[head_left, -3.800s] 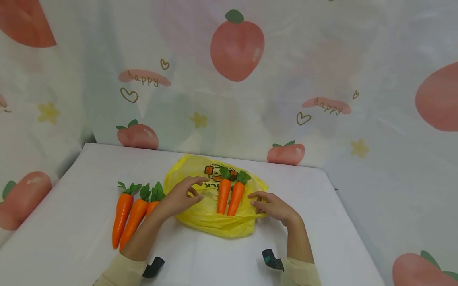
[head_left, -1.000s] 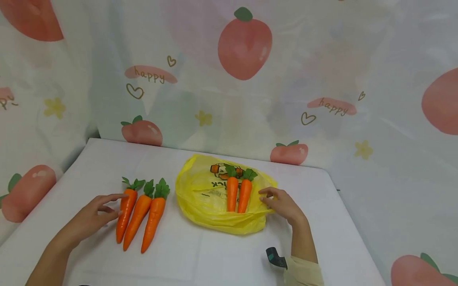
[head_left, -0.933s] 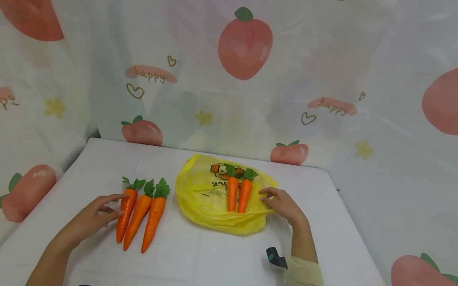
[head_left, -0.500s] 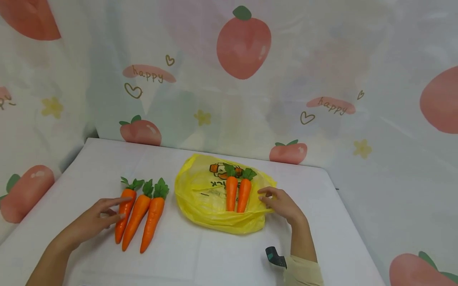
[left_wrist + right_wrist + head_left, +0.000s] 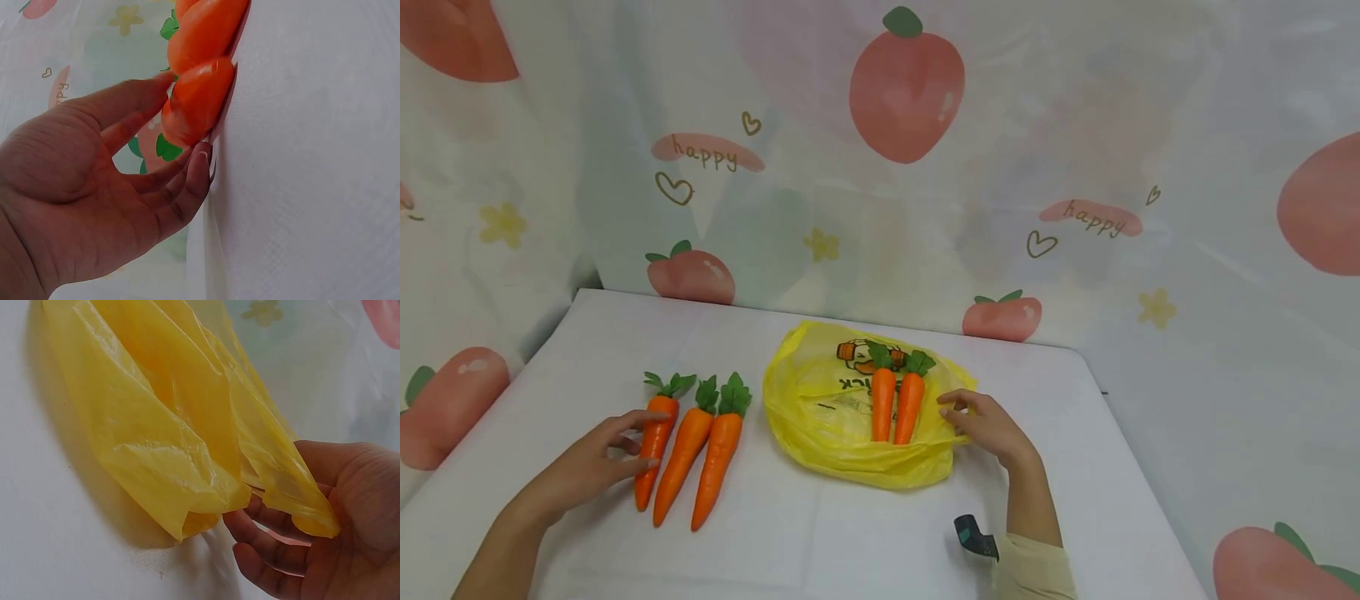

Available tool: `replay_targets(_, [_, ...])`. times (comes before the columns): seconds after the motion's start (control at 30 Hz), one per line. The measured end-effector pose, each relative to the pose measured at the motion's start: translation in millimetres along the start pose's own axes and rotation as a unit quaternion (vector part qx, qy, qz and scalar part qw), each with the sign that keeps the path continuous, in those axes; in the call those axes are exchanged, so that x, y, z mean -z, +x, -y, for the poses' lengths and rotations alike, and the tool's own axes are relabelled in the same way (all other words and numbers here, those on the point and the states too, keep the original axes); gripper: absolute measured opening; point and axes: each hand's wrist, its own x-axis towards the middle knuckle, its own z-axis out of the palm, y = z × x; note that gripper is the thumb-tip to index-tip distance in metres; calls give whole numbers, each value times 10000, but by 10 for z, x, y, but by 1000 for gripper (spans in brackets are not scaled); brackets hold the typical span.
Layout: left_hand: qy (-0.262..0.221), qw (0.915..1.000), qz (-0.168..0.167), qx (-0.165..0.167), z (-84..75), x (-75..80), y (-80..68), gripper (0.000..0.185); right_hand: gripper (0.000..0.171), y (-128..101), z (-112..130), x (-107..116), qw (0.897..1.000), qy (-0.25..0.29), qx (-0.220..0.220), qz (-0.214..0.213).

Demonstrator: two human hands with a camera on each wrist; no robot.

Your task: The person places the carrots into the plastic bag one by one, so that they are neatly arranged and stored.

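Observation:
Three orange carrots with green leaves lie side by side on the white table. My left hand (image 5: 583,462) reaches in from the left and has its fingers about the leftmost carrot (image 5: 657,442); in the left wrist view its fingertips (image 5: 201,153) are at that carrot's side, close to the tabletop. Right of the carrots lies a yellow plastic bag (image 5: 827,433) with a printed cartoon, its mouth spread. Two more carrots (image 5: 882,404) lie in it, lower tips hidden by the front rim. My right hand (image 5: 988,421) holds the bag's right edge, thin plastic between thumb and fingers.
The middle carrot (image 5: 683,462) and the right one (image 5: 718,467) lie close beside the held one. A patterned curtain (image 5: 865,208) hangs behind the table. Near my right sleeve (image 5: 1033,571) sits a small black wrist device (image 5: 973,536).
My left hand has moved from over the bag to the carrots on the left and closed on the leftmost, which has shifted slightly left. The right hand stays at the bag's edge.

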Motion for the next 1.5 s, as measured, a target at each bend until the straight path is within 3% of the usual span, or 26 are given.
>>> replay_targets(0.13, [73,9999,91,26,12,-5,22,67,30,-3,-1,-3,10000,37,48,22])
replay_targets(0.4, [65,9997,196,-165,8,-28,6,57,29,-14,25,9,9999,65,53,70])
replay_targets(0.93, [351,9992,-170,-109,-86,-20,12,63,30,-14,11,23,9999,105,-1,95])
replay_targets(1.5, [511,9943,-691,-634,-408,-4,-83,63,30,-27,15,14,9998,162,37,76])
